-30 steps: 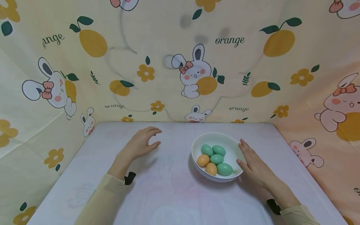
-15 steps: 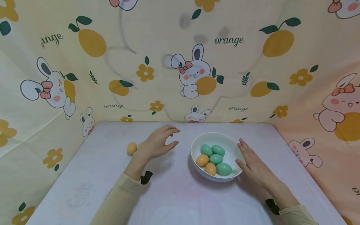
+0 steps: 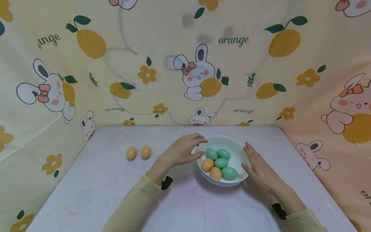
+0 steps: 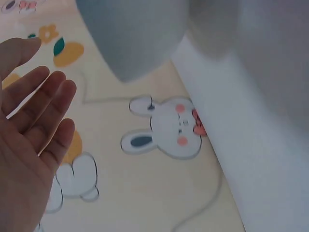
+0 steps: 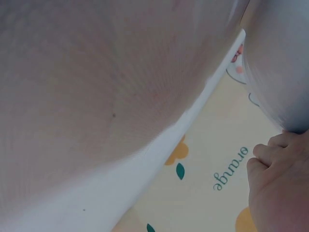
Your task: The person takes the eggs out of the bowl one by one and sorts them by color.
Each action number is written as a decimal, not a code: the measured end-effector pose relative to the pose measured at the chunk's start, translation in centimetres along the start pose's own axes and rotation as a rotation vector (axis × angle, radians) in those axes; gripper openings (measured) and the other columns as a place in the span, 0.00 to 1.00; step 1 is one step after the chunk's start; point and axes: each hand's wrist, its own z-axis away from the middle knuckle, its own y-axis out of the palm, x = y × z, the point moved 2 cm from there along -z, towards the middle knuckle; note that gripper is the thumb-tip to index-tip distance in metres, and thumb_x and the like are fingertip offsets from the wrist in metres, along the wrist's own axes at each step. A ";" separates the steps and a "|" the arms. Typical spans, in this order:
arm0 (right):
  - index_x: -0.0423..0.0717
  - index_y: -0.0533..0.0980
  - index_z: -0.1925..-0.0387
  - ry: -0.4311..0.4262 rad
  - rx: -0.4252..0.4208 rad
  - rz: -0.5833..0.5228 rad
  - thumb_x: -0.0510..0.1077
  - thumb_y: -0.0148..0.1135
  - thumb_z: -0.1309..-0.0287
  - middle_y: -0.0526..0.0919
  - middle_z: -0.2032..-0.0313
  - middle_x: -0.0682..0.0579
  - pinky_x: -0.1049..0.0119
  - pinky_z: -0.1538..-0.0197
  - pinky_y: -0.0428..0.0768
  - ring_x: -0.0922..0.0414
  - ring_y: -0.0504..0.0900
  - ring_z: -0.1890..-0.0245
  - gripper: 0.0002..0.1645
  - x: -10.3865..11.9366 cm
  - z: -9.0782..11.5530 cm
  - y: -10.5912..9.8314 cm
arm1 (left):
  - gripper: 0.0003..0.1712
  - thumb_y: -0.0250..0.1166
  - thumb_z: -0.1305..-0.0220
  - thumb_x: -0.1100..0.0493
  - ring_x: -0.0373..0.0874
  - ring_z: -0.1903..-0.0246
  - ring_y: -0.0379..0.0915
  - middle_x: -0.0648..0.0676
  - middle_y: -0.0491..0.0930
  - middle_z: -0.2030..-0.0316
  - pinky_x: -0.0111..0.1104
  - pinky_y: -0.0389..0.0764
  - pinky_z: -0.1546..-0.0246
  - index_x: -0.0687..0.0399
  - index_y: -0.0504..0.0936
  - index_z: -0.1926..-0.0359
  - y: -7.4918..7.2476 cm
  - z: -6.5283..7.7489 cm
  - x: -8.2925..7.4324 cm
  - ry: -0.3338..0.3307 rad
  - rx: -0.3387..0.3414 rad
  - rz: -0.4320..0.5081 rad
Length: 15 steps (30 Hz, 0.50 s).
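Observation:
A white bowl (image 3: 223, 183) stands right of the table's middle. Inside lie several green eggs (image 3: 229, 173) and two orange eggs (image 3: 207, 164). My left hand (image 3: 182, 150) is at the bowl's left rim, fingers loosely bent and thumb apart, with nothing in its grasp; whether it touches the rim I cannot tell. Along the right side, my right hand (image 3: 262, 170) rests against the bowl with straight fingers. In the left wrist view the bowl (image 4: 140, 38) looms above the left hand (image 4: 29, 145). The right wrist view has the right hand's (image 5: 282, 179) fingertips beside the bowl (image 5: 280, 58).
Two more orange eggs, one at the left (image 3: 131, 153) and one beside it (image 3: 146, 152), lie on the white table (image 3: 174, 206), left of the left forearm. A cloth (image 3: 162, 32) printed with rabbits and oranges hangs behind the table and along both sides.
My left hand has moved right, from the table's left part to the bowl's left rim. Two orange eggs formerly hidden behind it are now visible. The right hand has stayed at the bowl.

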 end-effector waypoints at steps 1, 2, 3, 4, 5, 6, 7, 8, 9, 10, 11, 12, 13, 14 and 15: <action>0.37 0.47 0.18 -0.004 -0.004 0.002 0.56 0.48 0.20 0.43 0.17 0.41 0.46 0.19 0.46 0.40 0.44 0.18 0.44 0.0 0.0 0.0 | 0.25 0.70 0.30 0.53 0.44 0.48 0.80 0.51 0.80 0.41 0.34 0.81 0.46 0.54 0.80 0.35 0.2 -0.3 -0.2 0.010 0.015 0.000; 0.37 0.47 0.18 -0.007 -0.006 0.004 0.56 0.48 0.20 0.43 0.17 0.41 0.48 0.19 0.45 0.40 0.44 0.18 0.44 0.0 0.0 0.0 | 0.25 0.69 0.30 0.52 0.44 0.48 0.80 0.50 0.80 0.41 0.33 0.80 0.46 0.53 0.81 0.36 0.4 -0.5 -0.5 0.018 0.032 0.003; 0.36 0.47 0.18 -0.014 -0.008 0.004 0.56 0.48 0.20 0.43 0.17 0.40 0.51 0.19 0.43 0.40 0.44 0.18 0.44 0.0 0.0 -0.1 | 0.24 0.69 0.30 0.53 0.43 0.49 0.80 0.50 0.80 0.42 0.32 0.80 0.47 0.54 0.81 0.36 0.6 -0.7 -0.7 0.030 0.047 0.010; 0.36 0.47 0.19 -0.019 -0.013 0.005 0.55 0.48 0.20 0.44 0.18 0.40 0.55 0.18 0.42 0.40 0.44 0.18 0.43 0.0 0.0 -0.1 | 0.23 0.69 0.30 0.53 0.43 0.49 0.80 0.51 0.80 0.42 0.30 0.80 0.48 0.54 0.81 0.37 0.8 -0.9 -0.9 0.041 0.065 0.016; 0.36 0.47 0.19 -0.024 -0.016 0.006 0.55 0.48 0.20 0.44 0.18 0.39 0.58 0.19 0.40 0.40 0.44 0.18 0.43 0.0 0.0 -0.1 | 0.23 0.68 0.29 0.54 0.44 0.51 0.80 0.51 0.80 0.43 0.29 0.80 0.50 0.54 0.81 0.37 1.1 -1.2 -1.1 0.053 0.085 0.028; 0.35 0.48 0.19 -0.030 -0.021 0.007 0.55 0.48 0.20 0.45 0.18 0.39 0.62 0.19 0.38 0.40 0.44 0.18 0.43 0.0 0.0 -0.1 | 0.22 0.68 0.30 0.54 0.44 0.52 0.81 0.52 0.81 0.44 0.28 0.80 0.52 0.55 0.82 0.38 1.3 -1.3 -1.3 0.063 0.105 0.043; 0.35 0.47 0.19 -0.030 -0.018 0.005 0.55 0.48 0.20 0.45 0.18 0.38 0.65 0.20 0.36 0.41 0.44 0.18 0.43 0.0 0.0 -0.1 | 0.21 0.67 0.29 0.55 0.44 0.53 0.81 0.52 0.81 0.45 0.26 0.79 0.53 0.55 0.82 0.38 1.4 -1.5 -1.5 0.070 0.129 0.054; 0.35 0.47 0.19 -0.033 -0.019 0.005 0.54 0.48 0.20 0.45 0.18 0.38 0.66 0.20 0.36 0.41 0.44 0.18 0.43 0.0 0.0 -0.1 | 0.21 0.67 0.30 0.55 0.42 0.56 0.81 0.52 0.81 0.46 0.25 0.78 0.56 0.55 0.83 0.39 1.6 -1.7 -1.7 0.073 0.153 0.067; 0.35 0.47 0.19 -0.035 -0.018 0.004 0.54 0.48 0.20 0.45 0.18 0.38 0.66 0.20 0.35 0.41 0.44 0.18 0.43 0.0 0.0 -0.1 | 0.20 0.67 0.30 0.56 0.41 0.58 0.80 0.52 0.82 0.48 0.24 0.77 0.58 0.55 0.83 0.39 1.9 -1.9 -1.8 0.072 0.177 0.079; 0.36 0.47 0.19 -0.031 -0.017 0.004 0.54 0.48 0.20 0.45 0.18 0.39 0.65 0.20 0.36 0.42 0.44 0.18 0.43 0.0 0.0 -0.1 | 0.20 0.67 0.30 0.56 0.39 0.60 0.79 0.51 0.82 0.49 0.23 0.76 0.59 0.54 0.84 0.40 2.1 -2.0 -2.0 0.068 0.203 0.088; 0.36 0.47 0.18 -0.029 -0.013 0.003 0.55 0.47 0.20 0.44 0.18 0.39 0.64 0.19 0.37 0.42 0.43 0.18 0.43 0.0 0.0 -0.1 | 0.20 0.67 0.30 0.55 0.38 0.62 0.79 0.51 0.82 0.50 0.23 0.76 0.60 0.54 0.84 0.40 2.3 -2.2 -2.1 0.061 0.228 0.099; 0.36 0.47 0.18 -0.026 -0.011 0.002 0.55 0.48 0.20 0.44 0.18 0.40 0.62 0.19 0.38 0.42 0.43 0.18 0.43 0.0 0.1 -0.1 | 0.19 0.68 0.30 0.55 0.37 0.63 0.78 0.50 0.83 0.51 0.23 0.75 0.61 0.52 0.84 0.41 2.4 -2.3 -2.3 0.054 0.252 0.102; 0.36 0.47 0.18 -0.024 -0.009 0.002 0.55 0.48 0.20 0.44 0.18 0.40 0.60 0.19 0.39 0.42 0.43 0.18 0.43 0.0 0.0 -0.1 | 0.19 0.68 0.30 0.54 0.36 0.64 0.77 0.49 0.83 0.52 0.23 0.75 0.61 0.51 0.85 0.41 2.7 -2.5 -2.4 0.045 0.274 0.101; 0.37 0.47 0.18 -0.022 -0.008 0.002 0.55 0.48 0.20 0.44 0.17 0.41 0.57 0.18 0.40 0.42 0.43 0.18 0.43 0.0 0.0 -0.1 | 0.19 0.69 0.30 0.53 0.35 0.64 0.77 0.47 0.83 0.53 0.23 0.75 0.60 0.50 0.85 0.41 2.8 -2.6 -2.5 0.038 0.295 0.101; 0.37 0.47 0.18 -0.018 -0.006 0.000 0.55 0.48 0.20 0.44 0.17 0.41 0.55 0.18 0.42 0.42 0.43 0.18 0.43 0.0 0.1 -0.1 | 0.19 0.69 0.30 0.51 0.35 0.64 0.77 0.46 0.83 0.53 0.23 0.76 0.59 0.49 0.85 0.42 3.0 -2.8 -2.6 0.030 0.312 0.095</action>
